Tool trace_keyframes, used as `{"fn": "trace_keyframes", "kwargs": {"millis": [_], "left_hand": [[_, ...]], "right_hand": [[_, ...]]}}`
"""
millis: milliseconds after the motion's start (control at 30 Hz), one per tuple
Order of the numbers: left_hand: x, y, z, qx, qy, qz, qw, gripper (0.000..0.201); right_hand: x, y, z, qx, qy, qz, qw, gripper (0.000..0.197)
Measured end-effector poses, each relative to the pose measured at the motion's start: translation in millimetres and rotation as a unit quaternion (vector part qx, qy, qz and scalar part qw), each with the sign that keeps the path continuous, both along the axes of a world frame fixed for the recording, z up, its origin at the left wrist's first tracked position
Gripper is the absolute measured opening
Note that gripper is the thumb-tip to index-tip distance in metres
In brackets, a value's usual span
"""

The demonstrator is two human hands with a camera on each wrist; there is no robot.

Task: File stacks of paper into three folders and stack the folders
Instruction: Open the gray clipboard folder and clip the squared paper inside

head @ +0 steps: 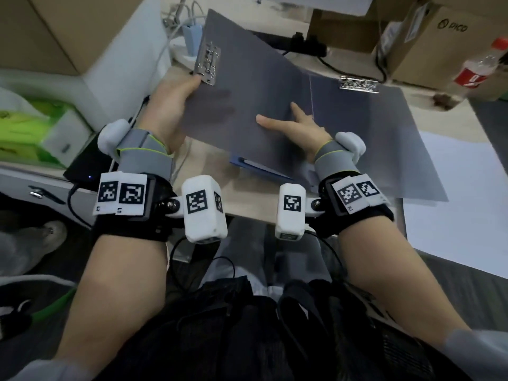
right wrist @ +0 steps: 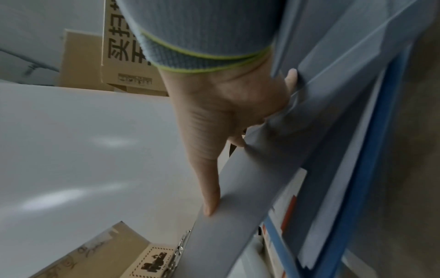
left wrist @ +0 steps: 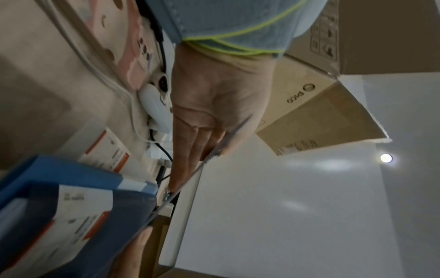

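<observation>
Right hand (head: 299, 130), fingers spread flat, presses the open grey folder (head: 247, 105) near its spine. At ten o'clock, left hand (head: 170, 105) grips the raised cover's outer edge. Spine runs six-to-twelve; white paper (head: 461, 193) lies on the desk at three o'clock, nearer the right hand.

Boxes (head: 428, 37) (bottle (head: 479, 66) too) behind folder (head: 275, 105)

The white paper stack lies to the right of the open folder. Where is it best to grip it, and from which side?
Probably the near-left corner of the paper stack, taken by the right hand from the left. The stack lies flat on the table, so fingers need an edge to slip under, and this corner lies bare just right of the open folder, closest to that hand.
</observation>
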State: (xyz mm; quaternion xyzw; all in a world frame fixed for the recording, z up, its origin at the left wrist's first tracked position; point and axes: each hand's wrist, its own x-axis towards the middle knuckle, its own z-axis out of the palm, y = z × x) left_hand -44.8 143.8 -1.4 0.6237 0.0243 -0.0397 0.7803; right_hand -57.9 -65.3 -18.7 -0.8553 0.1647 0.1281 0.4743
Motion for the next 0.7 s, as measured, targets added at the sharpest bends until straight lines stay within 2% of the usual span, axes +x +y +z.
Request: {"fn": "trace_keyframes", "kwargs": {"millis": [33,100,233,300,367,400,500,567,633,700], "left_hand": [[-2.4,3.6,-3.8,0.021,-0.003,-0.015,1.000,0.034],[-4.4,10.5,-11.7,0.056,0.005,-0.028,0.998,0.039],[-3.7,17.4,-23.4,0.123,0.051,0.000,0.991,0.028],[2.0,17.5,-28.3,0.210,0.068,0.014,0.975,0.029],[7.3,18.0,-30.2,0.310,0.078,0.040,0.947,0.030],[10.3,18.0,-31.8,0.322,0.086,0.050,0.942,0.029],[17.4,16.3,-31.7,0.308,0.103,0.077,0.943,0.015],[21.6,14.4,-31.8,0.297,0.114,0.083,0.944,0.013],[26.5,13.0,-33.8,0.271,0.117,0.098,0.950,0.020],[27.2,11.0,-36.8,0.250,0.117,0.118,0.954,0.039]], "right_hand": [[0.0,-1.5,-2.1,-0.025,0.010,0.004,1.000,0.110],[0.4,-0.3,-5.0,-0.058,0.015,0.017,0.998,0.106],[2.0,8.0,-14.9,-0.088,0.026,0.029,0.995,0.111],[2.0,8.6,-18.8,-0.100,0.024,0.032,0.994,0.112],[4.7,8.5,-20.5,-0.115,0.026,0.035,0.992,0.111],[7.6,7.9,-21.1,-0.126,0.030,0.036,0.991,0.110],[21.7,2.8,-18.4,-0.159,0.013,0.042,0.986,0.099],[31.4,-1.8,-14.3,-0.172,-0.018,0.044,0.984,0.085],[40.5,-5.9,-11.5,-0.206,-0.026,0.059,0.976,0.078],[47.7,-8.7,-12.0,-0.252,-0.020,0.076,0.964,0.081]]}}
